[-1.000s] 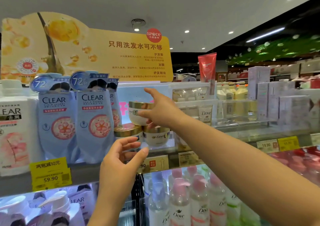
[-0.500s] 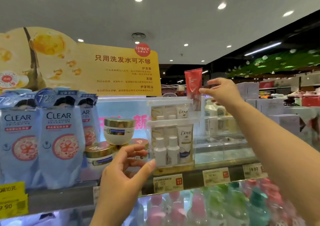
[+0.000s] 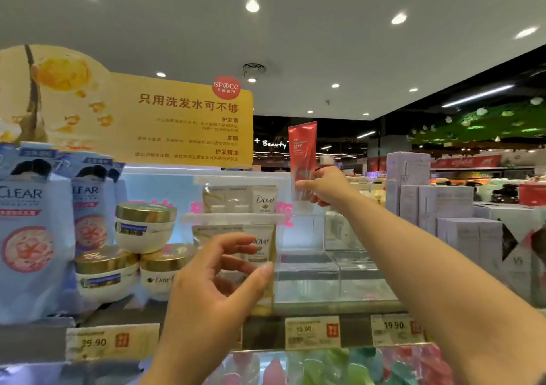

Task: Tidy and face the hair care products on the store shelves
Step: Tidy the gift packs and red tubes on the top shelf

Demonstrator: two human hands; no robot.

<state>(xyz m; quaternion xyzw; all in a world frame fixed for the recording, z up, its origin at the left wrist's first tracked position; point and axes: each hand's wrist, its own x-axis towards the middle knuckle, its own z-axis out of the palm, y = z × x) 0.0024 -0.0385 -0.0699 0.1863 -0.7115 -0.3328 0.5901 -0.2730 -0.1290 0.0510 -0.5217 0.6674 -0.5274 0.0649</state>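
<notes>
On the top shelf a red tube [image 3: 302, 148] stands upright behind two stacked Dove travel kits [image 3: 240, 199]. My right hand [image 3: 323, 188] is closed around the tube's lower part. In front of the lower Dove kit [image 3: 263, 247] my left hand [image 3: 218, 281] hovers with fingers curled apart, holding nothing. Left of it are three gold-lidded Dove jars, one jar [image 3: 144, 228] stacked on the two others [image 3: 103, 277]. CLEAR refill pouches [image 3: 32, 231] stand at the far left.
Clear acrylic dividers [image 3: 328, 272] sit right of the kits. White boxes [image 3: 455, 207] fill the shelf's right end. Price tags [image 3: 311, 332] line the shelf edge above coloured bottles [image 3: 325, 368]. A yellow sign [image 3: 177, 119] rises behind the goods.
My right hand left the top Dove jar, reached right and closed on the red tube. My left hand drifted right, from the jars to the lower Dove kit.
</notes>
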